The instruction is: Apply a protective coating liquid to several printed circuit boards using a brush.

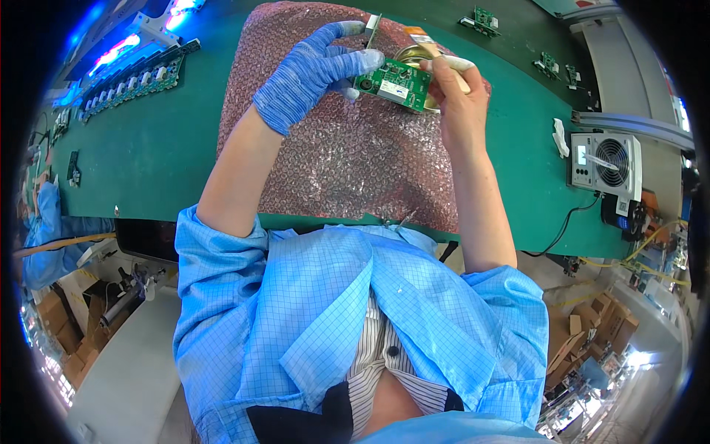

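My left hand, in a blue knit glove with pale fingertips, grips a green circuit board by its left end. The board carries black parts and a white labelled block, and a white connector piece stands up at its upper left. In my right hand, which has pale covers on some fingertips, is a flat paintbrush with a light wooden handle. Its orange-brown bristles point up and left, above the board. Behind the board sits a round metal dish, partly hidden by board and brush.
Pink bubble wrap covers the middle of the green table. A long board with white connectors lies at left under blue light. More small boards sit at the far right. A fan unit stands at the right edge.
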Motion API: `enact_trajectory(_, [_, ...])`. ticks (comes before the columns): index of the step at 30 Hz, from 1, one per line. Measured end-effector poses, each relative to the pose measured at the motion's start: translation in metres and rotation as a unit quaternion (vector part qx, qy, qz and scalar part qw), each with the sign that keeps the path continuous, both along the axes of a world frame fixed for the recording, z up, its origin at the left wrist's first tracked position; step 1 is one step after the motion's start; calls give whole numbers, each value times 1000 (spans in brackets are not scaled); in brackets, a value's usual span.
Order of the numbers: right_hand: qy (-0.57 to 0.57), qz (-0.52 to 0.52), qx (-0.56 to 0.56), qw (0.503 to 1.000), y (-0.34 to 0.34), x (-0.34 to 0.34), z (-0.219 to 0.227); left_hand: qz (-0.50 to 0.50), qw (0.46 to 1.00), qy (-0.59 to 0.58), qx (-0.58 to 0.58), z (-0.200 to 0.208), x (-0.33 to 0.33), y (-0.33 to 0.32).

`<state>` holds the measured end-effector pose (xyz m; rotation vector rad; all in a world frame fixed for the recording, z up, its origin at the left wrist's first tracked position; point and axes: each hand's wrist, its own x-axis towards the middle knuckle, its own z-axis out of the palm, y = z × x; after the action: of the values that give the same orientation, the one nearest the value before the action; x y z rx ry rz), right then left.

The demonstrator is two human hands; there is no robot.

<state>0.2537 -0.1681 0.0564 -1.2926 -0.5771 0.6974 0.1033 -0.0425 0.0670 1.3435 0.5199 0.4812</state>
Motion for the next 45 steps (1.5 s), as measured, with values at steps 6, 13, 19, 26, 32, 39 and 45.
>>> enact_trajectory(6, [-11, -34, 17, 999, -16, 20, 1, -9, 999, 4, -39, -5, -4, 2])
enact_trajectory(13, [-53, -98, -5, 994, -46, 52, -7, 30, 991, -20, -126, -32, -23, 17])
enact_trajectory(19, [-51, -90, -99, 990, -52, 57, -23, 56, 978, 34, -196, -36, -31, 12])
enact_trajectory(26, [-64, -76, -121, 988, -48, 55, -27, 63, 970, -18, -235, -42, -35, 13])
enact_trajectory(32, [-78, -95, -103, 987, -55, 61, -11, 34, 972, -44, -229, -39, -34, 16])
enact_trajectory(39, [-130, -99, -139, 977, -75, 80, 17, 37, 978, -16, -206, -33, -33, 20])
enact_trajectory(45, [-104, -85, -93, 987, -78, 82, 26, 30, 984, -2, -174, -28, -16, 19])
